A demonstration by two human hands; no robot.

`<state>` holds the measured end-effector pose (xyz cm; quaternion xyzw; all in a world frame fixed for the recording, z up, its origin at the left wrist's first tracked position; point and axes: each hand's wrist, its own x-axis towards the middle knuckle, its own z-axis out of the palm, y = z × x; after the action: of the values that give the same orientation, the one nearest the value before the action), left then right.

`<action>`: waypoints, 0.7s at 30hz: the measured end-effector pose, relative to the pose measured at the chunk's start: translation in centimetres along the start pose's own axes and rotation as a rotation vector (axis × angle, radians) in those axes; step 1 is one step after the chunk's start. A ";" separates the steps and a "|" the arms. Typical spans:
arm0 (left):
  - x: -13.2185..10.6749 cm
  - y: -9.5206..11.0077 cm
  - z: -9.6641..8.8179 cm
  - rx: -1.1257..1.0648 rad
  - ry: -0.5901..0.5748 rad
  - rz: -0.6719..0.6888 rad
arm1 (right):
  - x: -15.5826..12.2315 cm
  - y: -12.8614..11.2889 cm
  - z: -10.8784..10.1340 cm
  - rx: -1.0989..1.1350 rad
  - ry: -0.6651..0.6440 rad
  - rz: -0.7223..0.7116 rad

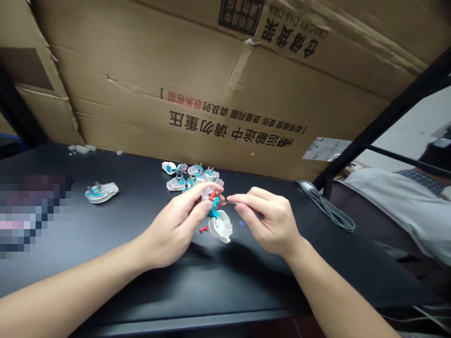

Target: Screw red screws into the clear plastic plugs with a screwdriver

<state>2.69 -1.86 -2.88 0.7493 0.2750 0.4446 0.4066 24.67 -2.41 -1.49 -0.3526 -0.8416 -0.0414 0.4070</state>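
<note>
left hand — clenched on clear-teal plastic part | right hand — pinching thin tool at its right | white round piece just nearer, on black table

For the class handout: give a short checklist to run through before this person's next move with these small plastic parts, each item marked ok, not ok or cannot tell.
Left hand grip on the clear-and-teal plastic part: ok, held in the fingertips.
Right hand grip on the thin dark rod: ok, pinched in the fingers.
Rod tip touching the part: cannot tell, fingers block it.
Red clip seated on the part: cannot tell.
Loose red piece and white round shell on the black table: ok, both within reach, apart from the hands.
</note>
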 end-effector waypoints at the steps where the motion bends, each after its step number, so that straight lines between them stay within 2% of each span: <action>1: 0.0 0.0 0.0 0.012 0.000 0.001 | 0.0 0.0 0.0 0.000 -0.007 -0.001; 7: 0.0 0.0 -0.1 0.093 0.002 0.031 | -0.1 0.0 0.0 0.000 -0.029 0.016; 13: 0.3 -0.1 -0.5 0.389 0.049 0.141 | -0.1 0.1 0.1 -0.031 -0.052 0.024; 17: 0.4 -0.1 -0.8 0.539 0.107 0.207 | 0.1 0.1 -0.4 -0.011 0.005 0.027; 21: 0.6 0.0 -1.3 0.520 0.121 0.174 | 0.1 0.9 -1.2 0.096 0.062 0.016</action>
<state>1.79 -0.88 -2.24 0.8213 0.3382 0.4363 0.1439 25.99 -2.10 -0.89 -0.3380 -0.8268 -0.0083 0.4496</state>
